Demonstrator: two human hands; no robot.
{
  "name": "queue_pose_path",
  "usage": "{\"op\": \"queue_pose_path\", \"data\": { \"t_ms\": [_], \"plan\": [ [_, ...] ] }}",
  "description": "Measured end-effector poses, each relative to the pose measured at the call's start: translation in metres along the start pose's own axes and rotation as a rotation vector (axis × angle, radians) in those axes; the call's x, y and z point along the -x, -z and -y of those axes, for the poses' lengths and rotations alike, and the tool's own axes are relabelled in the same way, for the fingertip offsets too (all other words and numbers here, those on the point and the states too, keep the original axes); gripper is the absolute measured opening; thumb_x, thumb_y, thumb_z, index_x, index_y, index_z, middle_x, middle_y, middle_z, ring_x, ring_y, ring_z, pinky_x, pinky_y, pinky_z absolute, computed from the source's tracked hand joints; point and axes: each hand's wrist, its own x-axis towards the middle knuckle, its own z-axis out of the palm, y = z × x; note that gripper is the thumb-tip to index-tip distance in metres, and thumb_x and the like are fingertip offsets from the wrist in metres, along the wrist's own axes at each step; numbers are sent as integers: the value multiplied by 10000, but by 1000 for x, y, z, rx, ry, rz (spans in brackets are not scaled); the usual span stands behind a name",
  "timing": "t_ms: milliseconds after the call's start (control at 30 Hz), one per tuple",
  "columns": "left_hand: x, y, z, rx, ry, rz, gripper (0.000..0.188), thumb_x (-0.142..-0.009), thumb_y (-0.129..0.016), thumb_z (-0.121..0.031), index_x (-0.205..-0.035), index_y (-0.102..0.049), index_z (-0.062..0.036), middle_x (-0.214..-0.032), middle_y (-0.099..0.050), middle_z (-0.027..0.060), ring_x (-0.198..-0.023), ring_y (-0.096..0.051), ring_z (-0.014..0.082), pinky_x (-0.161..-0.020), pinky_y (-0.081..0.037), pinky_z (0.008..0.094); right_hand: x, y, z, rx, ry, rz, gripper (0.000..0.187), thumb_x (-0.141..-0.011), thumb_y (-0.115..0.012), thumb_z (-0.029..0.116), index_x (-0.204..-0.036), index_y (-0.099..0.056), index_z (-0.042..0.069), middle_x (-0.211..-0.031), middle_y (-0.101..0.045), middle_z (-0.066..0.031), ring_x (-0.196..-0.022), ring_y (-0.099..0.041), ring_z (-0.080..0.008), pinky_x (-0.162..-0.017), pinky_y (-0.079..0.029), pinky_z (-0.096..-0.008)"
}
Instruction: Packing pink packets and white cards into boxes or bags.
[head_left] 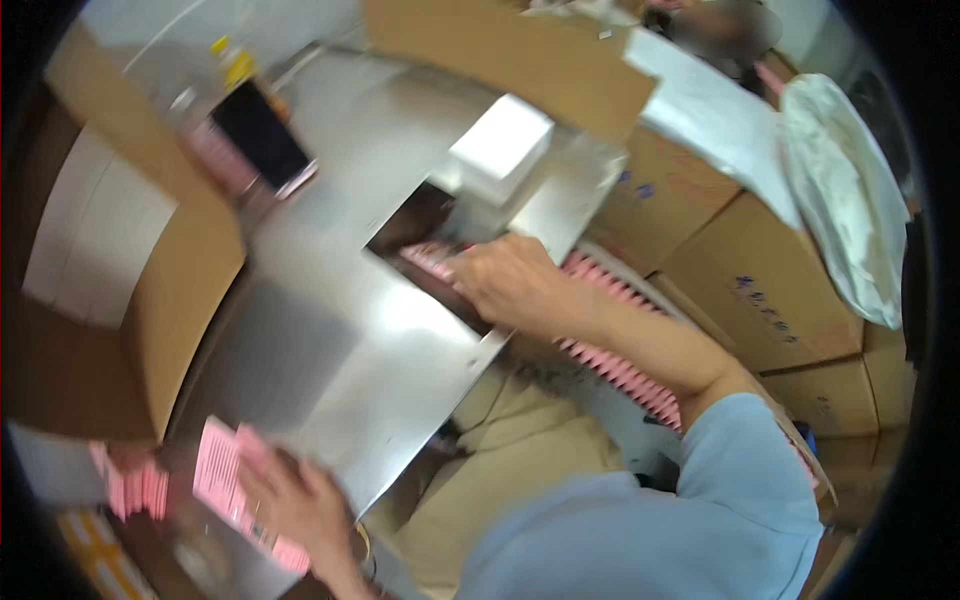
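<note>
My right hand (505, 285) reaches over a rectangular opening (420, 215) in the metal table. Its fingers are closed on a small pink-and-white patterned piece (428, 260), partly hidden by the hand. At the lower left, my left hand (298, 510) holds a flat pink printed card (218, 475), with its fingers over the card's right side. More pink shows behind these fingers; motion blur hides how many pieces there are.
A white box (503, 140) stands behind the opening. A dark phone (262, 138) lies at the far left, near an open cardboard box (200, 290). Pink pieces stand in a row (630, 385) under my right arm. Cardboard cartons (765, 285) are stacked at the right.
</note>
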Motion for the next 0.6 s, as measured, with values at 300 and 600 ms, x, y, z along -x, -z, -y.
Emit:
{"op": "queue_pose_path", "data": {
  "t_ms": [300, 600],
  "plan": [
    [-10, 11, 77, -78, -95, -24, 569, -989, -455, -482, -1477, -438, -191, -1287, -582, 257, -1175, -555, 423, -955, -464, 531, 112, 119, -329, 470, -579, -765, 514, -854, -659, 475, -1115, -692, 33, -1128, -652, -185, -1057, -566, -411, -857, -498, -499],
    [-1, 29, 126, -202, 118, 156, 587, -995, -369, -450, -1536, -296, -236, -1399, -517, 178, -1222, -526, 355, -997, -429, 475, 84, 71, -366, 247, -725, -722, 264, -765, -743, 343, -846, -763, 92, -915, -706, -152, -840, -653, -349, -772, -529, -433]
  ]
}}
